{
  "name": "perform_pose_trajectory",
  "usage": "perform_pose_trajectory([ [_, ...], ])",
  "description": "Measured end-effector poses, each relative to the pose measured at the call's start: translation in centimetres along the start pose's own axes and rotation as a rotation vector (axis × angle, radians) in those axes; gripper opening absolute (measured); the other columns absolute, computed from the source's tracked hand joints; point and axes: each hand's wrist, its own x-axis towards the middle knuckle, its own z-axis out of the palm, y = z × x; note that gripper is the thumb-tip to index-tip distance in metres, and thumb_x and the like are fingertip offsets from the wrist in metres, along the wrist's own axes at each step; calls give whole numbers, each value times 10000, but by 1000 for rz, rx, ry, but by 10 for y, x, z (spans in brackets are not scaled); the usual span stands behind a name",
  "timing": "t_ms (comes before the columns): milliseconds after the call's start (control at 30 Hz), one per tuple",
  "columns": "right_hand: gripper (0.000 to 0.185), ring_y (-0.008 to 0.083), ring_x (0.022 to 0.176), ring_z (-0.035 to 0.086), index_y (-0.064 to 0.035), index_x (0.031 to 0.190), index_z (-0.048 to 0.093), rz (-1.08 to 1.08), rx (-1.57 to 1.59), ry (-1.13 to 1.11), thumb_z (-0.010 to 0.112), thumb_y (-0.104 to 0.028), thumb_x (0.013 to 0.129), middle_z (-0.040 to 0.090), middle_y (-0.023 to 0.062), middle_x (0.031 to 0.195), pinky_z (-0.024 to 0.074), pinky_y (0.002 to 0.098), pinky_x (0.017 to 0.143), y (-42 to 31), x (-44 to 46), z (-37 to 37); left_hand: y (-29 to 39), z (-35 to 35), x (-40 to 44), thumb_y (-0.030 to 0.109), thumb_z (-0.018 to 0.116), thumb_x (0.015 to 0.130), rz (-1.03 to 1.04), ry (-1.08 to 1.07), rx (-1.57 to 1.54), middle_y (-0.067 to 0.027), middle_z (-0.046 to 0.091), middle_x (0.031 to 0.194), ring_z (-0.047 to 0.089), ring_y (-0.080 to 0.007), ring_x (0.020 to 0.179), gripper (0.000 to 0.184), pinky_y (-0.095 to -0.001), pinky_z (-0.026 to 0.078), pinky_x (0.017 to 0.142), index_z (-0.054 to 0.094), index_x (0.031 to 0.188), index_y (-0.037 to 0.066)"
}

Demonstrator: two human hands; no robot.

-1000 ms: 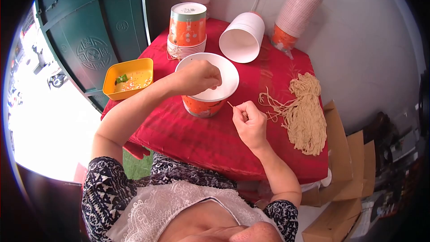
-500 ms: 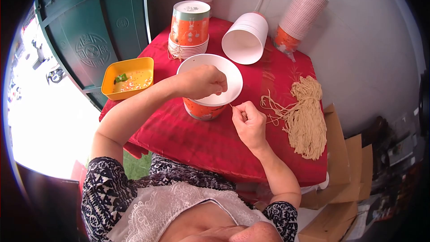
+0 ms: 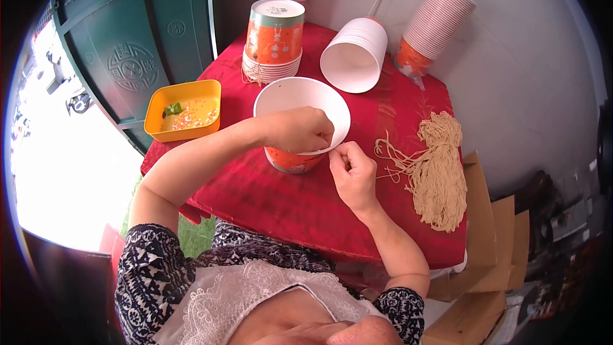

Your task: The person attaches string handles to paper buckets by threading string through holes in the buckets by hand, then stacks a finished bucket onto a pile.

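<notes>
An orange-patterned paper bucket (image 3: 297,161) with a white inside stands upright on the red-covered table. My left hand (image 3: 300,130) is closed over its near rim, fingertips just inside; what it grips, if anything, is hidden. My right hand (image 3: 354,176) is pinched just outside the rim at the lower right, close to my left fingertips. In the earlier frames a thin beige cord end sticks out of it; a cord piece still shows beside it. A bundle of beige cords (image 3: 437,182) lies to the right, loose strands trailing toward my right hand.
Behind stand upturned nested buckets (image 3: 274,38), a bucket stack on its side (image 3: 355,57) and a leaning wrapped stack (image 3: 434,25). A yellow tray (image 3: 185,129) with small beads sits at the left. Cardboard boxes (image 3: 485,243) are beside the table (image 3: 281,207).
My left hand has moved right and toward me, from over the bucket's opening to its near rim. The gap between my hands has narrowed. The view has shifted slightly.
</notes>
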Motion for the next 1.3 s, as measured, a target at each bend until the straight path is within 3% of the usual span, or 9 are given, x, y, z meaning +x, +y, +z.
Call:
perform_pose_trajectory([
  [67,211,83,559,526,24,794,596,68,98,-2,602,-104,961,573,49,617,407,274,493,3,1,-4,0,3,-3,164,620,855,7,43,-7,-171,687,747,673,-310,710,191,-412,510,676,692,805,-6],
  [167,348,15,474,315,-18,757,593,360,300,-88,593,-280,987,415,-76,567,245,213,429,-4,12,-15,7,8,-8,123,639,851,41,99,34,-143,678,693,655,-272,633,150,-389,498,617,690,791,-4],
  [267,392,8,443,277,-35,749,611,600,329,-356,603,-353,978,401,-86,552,196,210,411,-8,21,-24,9,16,-11,117,638,837,68,147,96,-157,669,685,652,-296,629,148,-401,497,612,682,779,-12],
  [633,192,11,425,239,-50,878,650,685,568,-267,563,-179,989,359,-96,566,151,216,388,53,29,0,-34,58,21,115,643,815,-79,435,297,-198,652,676,647,-375,616,151,-455,515,611,663,734,-11],
  [733,239,49,436,342,-8,833,660,702,475,-297,568,-172,981,465,-70,587,271,253,389,81,26,3,-44,79,25,112,651,814,-131,455,275,-196,661,721,655,-370,664,143,-454,522,646,666,755,-17],
  [833,296,227,501,582,0,760,652,373,-12,-169,605,-227,945,614,110,593,475,408,510,104,21,14,-43,93,25,102,647,822,-174,442,218,-201,667,810,663,-361,752,136,-450,522,702,668,778,-25],
  [933,325,394,709,682,6,800,688,335,-622,-184,642,-293,918,682,214,731,522,510,691,85,26,2,-54,104,30,87,626,843,-161,431,214,-205,661,876,659,-361,816,137,-447,516,741,670,791,-32],
  [1167,286,422,771,675,-32,858,717,378,-508,-178,645,-303,912,686,221,768,522,523,705,90,27,3,-62,109,38,47,584,872,-329,384,142,-226,670,929,665,-382,864,127,-456,529,776,670,892,-43],
  [1300,278,418,785,676,-36,879,722,432,-465,-173,639,-299,913,689,213,773,520,523,712,87,29,4,-61,111,37,6,611,809,-230,598,77,-269,666,865,681,-405,812,144,-465,550,720,667,926,-57],
])
